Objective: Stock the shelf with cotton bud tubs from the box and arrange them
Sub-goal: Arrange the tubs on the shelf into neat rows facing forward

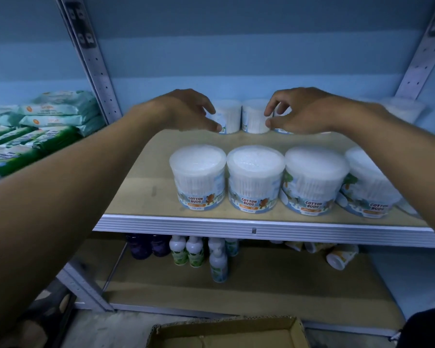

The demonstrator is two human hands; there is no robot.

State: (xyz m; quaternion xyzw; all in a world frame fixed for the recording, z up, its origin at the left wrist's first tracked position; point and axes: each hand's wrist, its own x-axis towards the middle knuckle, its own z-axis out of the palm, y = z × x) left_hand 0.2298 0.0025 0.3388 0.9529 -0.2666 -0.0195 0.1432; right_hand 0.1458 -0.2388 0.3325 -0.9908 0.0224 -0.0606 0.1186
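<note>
Several cotton bud tubs stand on the wooden shelf (136, 194). A front row runs from one tub (197, 177) past a second tub (255, 177) to the right. Behind it is a back row. My left hand (183, 111) curls its thumb and fingers on the left side of a back tub (229, 115). My right hand (304, 111) arches over another back tub (283, 131), mostly hidden beneath it. Its fingertips touch the middle back tub (254, 116). The open cardboard box (226, 332) lies at the bottom edge of the view.
Green and white wipe packs (55, 114) fill the neighbouring shelf on the left. Metal uprights (93, 61) frame the bay. On the lower shelf stand small bottles (194, 251) and, to the right, tipped cups (340, 257). A blurred white tub (402, 109) sits far right at the back.
</note>
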